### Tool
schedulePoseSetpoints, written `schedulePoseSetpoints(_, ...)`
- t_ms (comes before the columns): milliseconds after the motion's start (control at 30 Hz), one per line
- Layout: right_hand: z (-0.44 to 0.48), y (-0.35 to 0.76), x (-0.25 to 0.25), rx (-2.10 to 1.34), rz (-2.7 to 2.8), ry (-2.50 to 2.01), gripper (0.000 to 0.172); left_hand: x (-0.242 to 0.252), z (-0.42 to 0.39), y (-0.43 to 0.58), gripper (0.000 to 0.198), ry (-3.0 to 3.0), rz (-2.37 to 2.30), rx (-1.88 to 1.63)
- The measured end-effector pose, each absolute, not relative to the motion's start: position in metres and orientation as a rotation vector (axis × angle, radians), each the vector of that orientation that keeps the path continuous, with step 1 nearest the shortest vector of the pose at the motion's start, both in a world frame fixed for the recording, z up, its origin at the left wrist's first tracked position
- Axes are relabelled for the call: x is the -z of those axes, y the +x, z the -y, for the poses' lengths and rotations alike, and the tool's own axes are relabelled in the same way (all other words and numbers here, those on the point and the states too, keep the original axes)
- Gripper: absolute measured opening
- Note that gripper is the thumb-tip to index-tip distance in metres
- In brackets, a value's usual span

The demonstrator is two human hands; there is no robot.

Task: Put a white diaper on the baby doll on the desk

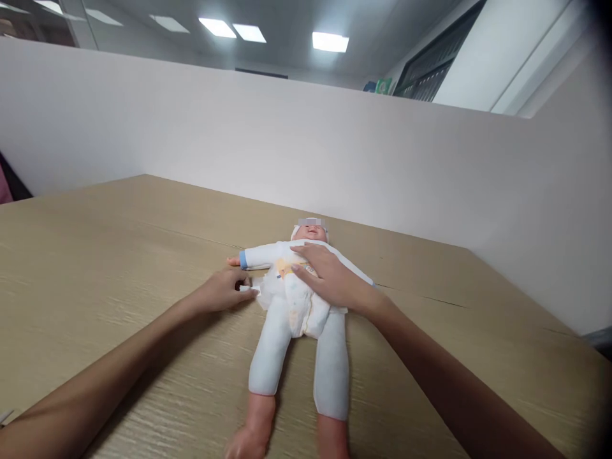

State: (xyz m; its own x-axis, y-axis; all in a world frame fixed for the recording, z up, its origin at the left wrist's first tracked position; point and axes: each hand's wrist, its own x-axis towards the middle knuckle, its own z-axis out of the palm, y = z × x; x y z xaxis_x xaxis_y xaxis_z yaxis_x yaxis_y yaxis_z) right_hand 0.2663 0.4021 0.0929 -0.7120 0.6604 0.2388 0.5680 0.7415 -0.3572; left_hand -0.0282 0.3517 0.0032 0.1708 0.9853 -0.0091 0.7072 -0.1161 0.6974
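Observation:
A baby doll (pixel 329 370) in a white outfit with blue cuffs lies on its back, feet towards me. Around its hips is a white diaper (pixel 301 309) with a printed front. At the doll's side, my left hand (pixel 227 290) pinches the diaper's white side tab (pixel 250 289), which is pulled outward. My right hand (pixel 325 271) rests across the doll's belly with fingers stretched out, over the upper front of the diaper. It hides part of the print and the diaper's other side.
The doll lies on a wood-grain table (pixel 143 242). A white partition (pixel 239 140) rises along the table's far edge and right side. Something pink and black (pixel 9 182) shows at the far left edge.

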Motion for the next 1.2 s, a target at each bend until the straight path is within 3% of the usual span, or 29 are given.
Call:
schedulePoseSetpoints(133, -0.436, 0.229, -0.1, -0.428, 2.803, -0.997, 0.043, -0.009, -0.354, -0.027, 0.052, 1.657, -1.379, -0.825)
schedulePoseSetpoints(267, -0.448, 0.214, -0.101, -0.229, 2.739, -1.036, 0.028, -0.007, -0.356, -0.022, 0.054, 1.463, -1.329, -1.071)
schedulePoseSetpoints(367, -0.444, 0.217, -0.106, -0.192, 2.757, -0.793, 0.021, -0.004, -0.355, -0.017, 0.053, 1.403, -1.35, -1.131)
schedulePoseSetpoints(467, -0.437, 0.224, -0.111, -0.369, 2.843, -0.478, 0.029, -0.004, -0.354, -0.013, 0.052, 1.368, -1.354, -1.168)
schedulePoseSetpoints(600, -0.432, 0.227, -0.108, -0.535, 2.87, -0.482, 0.033, -0.01, -0.354, -0.006, 0.053, 1.351, -1.314, -1.225)
schedulePoseSetpoints(900, -0.427, 0.209, -0.09, -0.251, 2.966, -0.403, 0.044, -0.028, -0.37, 0.019, 0.05, 1.332, -1.247, -1.274)
schedulePoseSetpoints(1100, -0.414, 0.234, -0.095, -0.076, 2.61, -0.681, 0.041, -0.041, -0.374, 0.032, 0.047, 1.396, -1.257, -1.252)
schedulePoseSetpoints(1200, -0.406, 0.253, -0.09, -0.172, 2.333, -0.921, 0.043, -0.043, -0.377, 0.042, 0.048, 1.437, -1.253, -1.237)
